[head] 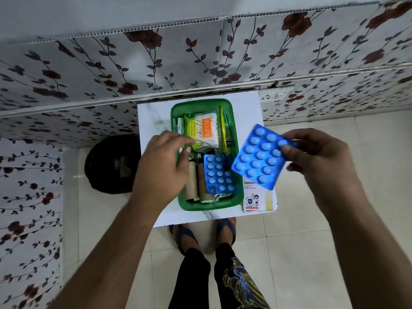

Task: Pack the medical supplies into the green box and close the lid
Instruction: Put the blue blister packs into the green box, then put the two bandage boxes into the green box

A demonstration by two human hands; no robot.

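Observation:
The green box [209, 205] stands open on a small white table [153, 121]. Inside lie a pack of cotton swabs [206, 131], two brown rolls [196, 182], a white tube [180, 127] and a blue blister strip of pills [219, 175]. My right hand [316, 159] pinches a second blue blister strip [260, 156] by its right edge, holding it tilted above the box's right rim. My left hand [165, 163] rests over the box's left rim, fingers curled near the swab pack, holding nothing that I can see. No lid is in view.
A white plaster carton [256, 197] lies on the table right of the box. A black bin [111, 163] sits on the tiled floor to the left. Floral-patterned panels rise behind and at the left. My feet [202, 233] stand at the table's front edge.

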